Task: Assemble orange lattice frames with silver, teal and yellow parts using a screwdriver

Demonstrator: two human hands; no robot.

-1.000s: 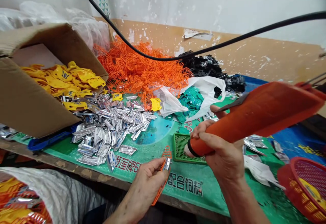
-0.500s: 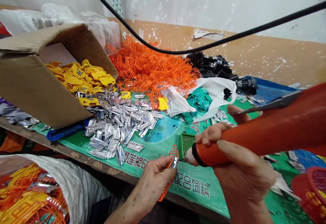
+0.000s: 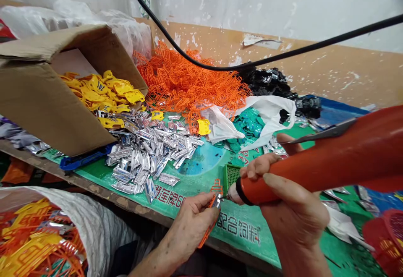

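Observation:
My left hand (image 3: 195, 220) pinches an orange plastic frame (image 3: 205, 236) with a silvery piece (image 3: 217, 201) against it, near the table's front edge. Wrapped round an orange-red power screwdriver (image 3: 302, 165) is my right hand (image 3: 292, 205). The tool's tip points left and meets the silvery piece, or lies very close to it; I cannot tell which. Just behind the tip stands a small green basket (image 3: 231, 175). Several loose silver pieces (image 3: 151, 155) lie heaped on the table to the left of my hands.
A tipped cardboard box (image 3: 53, 105) spills yellow plastic parts (image 3: 103, 88). Behind lies a pile of orange frames (image 3: 192, 79). A white bag (image 3: 273, 105) holds green parts (image 3: 250, 121). A black cable (image 3: 226, 68) hangs across. An open sack (image 3: 103, 231) sits front left, a red basket (image 3: 382, 235) at right.
The whole view has shifted slightly. Both hands keep their grips, and the screwdriver's body has tilted or swung a little, its tip staying at the silvery piece.

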